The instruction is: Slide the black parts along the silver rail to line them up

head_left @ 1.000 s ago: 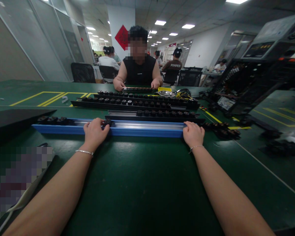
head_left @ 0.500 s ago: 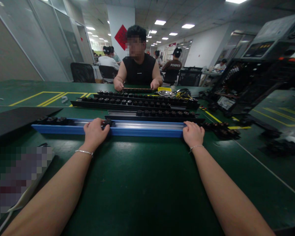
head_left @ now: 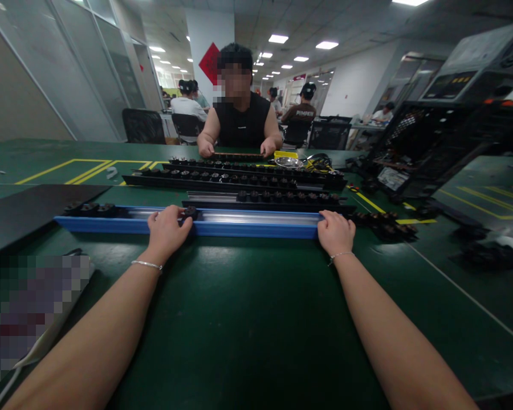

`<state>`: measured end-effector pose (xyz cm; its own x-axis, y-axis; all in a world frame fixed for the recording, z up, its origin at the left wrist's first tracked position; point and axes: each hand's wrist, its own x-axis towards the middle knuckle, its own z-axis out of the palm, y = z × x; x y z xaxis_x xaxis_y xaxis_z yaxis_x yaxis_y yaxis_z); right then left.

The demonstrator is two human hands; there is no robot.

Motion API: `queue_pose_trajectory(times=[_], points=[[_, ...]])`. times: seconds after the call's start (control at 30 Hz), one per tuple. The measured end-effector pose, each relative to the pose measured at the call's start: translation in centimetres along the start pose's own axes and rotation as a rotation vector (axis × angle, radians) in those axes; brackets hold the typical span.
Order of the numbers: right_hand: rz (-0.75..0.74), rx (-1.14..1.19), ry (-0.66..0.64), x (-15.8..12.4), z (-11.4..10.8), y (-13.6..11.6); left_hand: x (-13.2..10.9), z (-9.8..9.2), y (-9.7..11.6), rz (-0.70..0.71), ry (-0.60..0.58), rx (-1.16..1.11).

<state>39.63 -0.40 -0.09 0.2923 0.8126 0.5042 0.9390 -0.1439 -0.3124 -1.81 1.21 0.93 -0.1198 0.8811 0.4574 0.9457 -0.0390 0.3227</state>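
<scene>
A long blue channel (head_left: 256,229) with a bright metal inside lies crosswise on the green table in front of me. My left hand (head_left: 167,229) is closed around a small black socket-like module (head_left: 191,212) seated in the channel, thumb on the near side and fingers over the top. My right hand (head_left: 337,232) grips the channel's right end, its fingers curled over the far edge. Several similar black modules (head_left: 89,209) sit in the channel's left end. What lies beneath my left palm is hidden.
Behind the channel lie black strips (head_left: 222,177) fitted with several modules. Loose black modules (head_left: 389,225) are at the right end. A black machine frame (head_left: 427,142) stands at the right. Across the table, a person (head_left: 241,122) holds another strip. A dark panel (head_left: 29,208) lies left.
My left hand and the black module have shifted slightly to the right along the channel. My right hand stays at the channel's end.
</scene>
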Motion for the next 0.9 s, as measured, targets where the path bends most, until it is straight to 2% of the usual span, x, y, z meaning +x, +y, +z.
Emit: queue_pose_trajectory(times=[0.3,0.9], points=[[0.000,-0.006,0.018,-0.10,-0.11,-0.27,0.08,0.55,-0.56,0.047,0.004,-0.008],[0.008,0.020,0.014,-0.07,-0.02,-0.17,-0.06,-0.05,-0.17,0.060,-0.045,-0.055]])
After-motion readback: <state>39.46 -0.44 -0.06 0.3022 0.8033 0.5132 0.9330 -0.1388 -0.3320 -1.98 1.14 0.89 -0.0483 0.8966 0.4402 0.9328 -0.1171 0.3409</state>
